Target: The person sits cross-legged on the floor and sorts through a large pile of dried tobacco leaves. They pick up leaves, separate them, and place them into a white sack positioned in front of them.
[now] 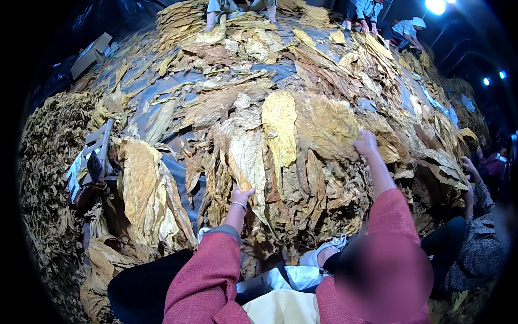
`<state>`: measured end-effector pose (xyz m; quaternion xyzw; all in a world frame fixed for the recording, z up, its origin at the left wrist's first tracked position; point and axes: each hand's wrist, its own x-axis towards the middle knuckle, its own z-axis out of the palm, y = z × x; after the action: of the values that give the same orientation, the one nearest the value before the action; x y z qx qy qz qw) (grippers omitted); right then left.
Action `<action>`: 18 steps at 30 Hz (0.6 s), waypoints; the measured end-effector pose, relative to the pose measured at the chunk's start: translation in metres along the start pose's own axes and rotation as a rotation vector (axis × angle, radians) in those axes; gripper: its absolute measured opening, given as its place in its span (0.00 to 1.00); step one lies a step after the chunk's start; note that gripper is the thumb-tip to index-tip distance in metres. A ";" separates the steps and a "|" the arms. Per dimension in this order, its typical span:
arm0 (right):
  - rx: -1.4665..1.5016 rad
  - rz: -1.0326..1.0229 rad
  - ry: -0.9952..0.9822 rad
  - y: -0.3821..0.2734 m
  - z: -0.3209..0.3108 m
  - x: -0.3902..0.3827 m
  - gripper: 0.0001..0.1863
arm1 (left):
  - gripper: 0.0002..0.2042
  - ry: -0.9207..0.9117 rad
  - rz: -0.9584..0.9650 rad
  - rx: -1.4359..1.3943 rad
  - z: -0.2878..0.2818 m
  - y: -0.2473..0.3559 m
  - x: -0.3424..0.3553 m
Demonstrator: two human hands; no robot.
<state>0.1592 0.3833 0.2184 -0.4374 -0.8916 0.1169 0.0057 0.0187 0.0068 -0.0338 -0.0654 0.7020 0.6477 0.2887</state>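
Sorting leaves | left hand (241, 195) pinched a pale leaf (245, 156) | right hand (366, 143) gripped, seemingly, a far golden leaf (329, 127) to lift it

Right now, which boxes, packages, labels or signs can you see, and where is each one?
Cardboard box: far upper left, at the edge of the dark plastic sheet; brown, oblong, flaps partly open.
Slatted crate: left side, beside the dried yellow leaves; pale, tilted.
No signs or screens.
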 end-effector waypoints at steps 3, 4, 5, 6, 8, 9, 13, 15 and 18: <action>-0.134 -0.046 0.069 -0.049 -0.042 -0.022 0.24 | 0.23 0.089 0.073 0.066 -0.021 -0.010 0.006; -0.190 -0.095 0.126 -0.053 -0.052 -0.025 0.24 | 0.23 0.098 0.098 0.093 -0.025 -0.015 0.012; -0.181 -0.154 0.166 -0.070 -0.057 -0.027 0.24 | 0.21 0.117 0.128 0.060 -0.048 -0.026 0.027; -0.233 -0.137 0.209 -0.047 -0.066 -0.028 0.24 | 0.20 0.088 0.104 -0.006 -0.018 -0.022 0.017; -0.277 -0.171 0.220 -0.031 -0.077 -0.033 0.23 | 0.20 0.020 0.014 0.056 -0.004 -0.010 0.006; -0.275 -0.188 0.219 -0.035 -0.078 -0.037 0.23 | 0.20 -0.018 -0.024 0.058 -0.012 0.025 -0.021; -0.148 -0.125 0.186 0.001 -0.051 -0.022 0.24 | 0.20 0.057 -0.025 0.041 -0.015 -0.002 0.004; -0.096 -0.041 0.006 0.003 -0.037 -0.022 0.26 | 0.20 0.030 -0.079 -0.004 -0.027 0.006 -0.001; 0.137 0.148 -0.084 0.055 -0.014 -0.029 0.25 | 0.21 -0.025 -0.078 -0.017 -0.019 0.023 -0.015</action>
<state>0.2215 0.3959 0.2233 -0.4955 -0.8462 0.1958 -0.0103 0.0142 -0.0124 -0.0065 -0.0868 0.6899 0.6425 0.3219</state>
